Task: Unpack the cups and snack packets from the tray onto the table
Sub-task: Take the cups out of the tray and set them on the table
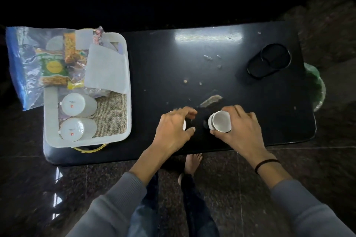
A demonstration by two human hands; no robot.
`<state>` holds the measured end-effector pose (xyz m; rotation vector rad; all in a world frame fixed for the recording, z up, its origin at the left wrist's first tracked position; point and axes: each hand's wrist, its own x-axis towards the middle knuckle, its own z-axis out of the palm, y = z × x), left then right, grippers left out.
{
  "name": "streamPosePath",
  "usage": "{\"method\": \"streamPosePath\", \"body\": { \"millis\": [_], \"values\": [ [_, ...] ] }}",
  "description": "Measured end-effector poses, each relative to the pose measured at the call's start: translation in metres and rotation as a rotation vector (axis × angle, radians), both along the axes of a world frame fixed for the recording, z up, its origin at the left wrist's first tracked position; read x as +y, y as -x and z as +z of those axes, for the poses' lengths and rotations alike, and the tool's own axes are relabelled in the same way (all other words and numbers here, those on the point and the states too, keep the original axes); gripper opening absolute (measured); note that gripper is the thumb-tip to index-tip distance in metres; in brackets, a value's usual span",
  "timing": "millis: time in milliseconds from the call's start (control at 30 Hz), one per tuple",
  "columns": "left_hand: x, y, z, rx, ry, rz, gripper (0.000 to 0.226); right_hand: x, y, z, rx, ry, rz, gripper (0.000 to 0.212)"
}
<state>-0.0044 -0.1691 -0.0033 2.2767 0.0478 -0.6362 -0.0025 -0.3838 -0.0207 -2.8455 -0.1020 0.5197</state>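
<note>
A white tray point(128, 75) sits at the left end of the black table point(221, 82). Two white cups lie on their sides in it, one point(74, 104) behind the other point(73, 129), on a burlap mat. Snack packets point(54, 67) lie at the tray's far end, partly under a clear plastic bag and white paper. My right hand point(240, 131) grips a white cup point(221, 121), mouth up, on the table near the front edge. My left hand point(173, 129) curls over another white cup point(184, 124), almost wholly hidden beneath it.
A black oval holder point(269, 61) lies at the table's far right. Crumbs and a brownish scrap point(211, 100) are scattered mid-table. A blue-edged plastic bag point(21, 67) hangs off the tray's left. A green object point(316, 86) sits past the right edge. My bare foot shows below.
</note>
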Motion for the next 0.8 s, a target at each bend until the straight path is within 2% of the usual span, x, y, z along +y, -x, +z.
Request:
{"method": "streamPosePath", "body": {
  "millis": [233,500,667,800],
  "values": [
    [-0.002,0.004,-0.01,-0.05,-0.058,-0.03,0.043,0.0,0.01,-0.014,-0.07,0.041,0.058,0.072],
    [0.0,0.005,-0.008,-0.065,-0.053,0.004,0.038,0.005,0.002,-0.004,-0.027,0.116,0.133,0.088],
    [0.011,0.003,0.004,-0.101,-0.032,0.081,0.037,0.024,-0.011,0.014,-0.069,0.101,0.169,0.08],
    [0.032,0.002,0.012,-0.111,-0.038,0.141,0.037,0.057,-0.026,0.027,-0.071,0.01,0.234,0.07]
  ]
}}
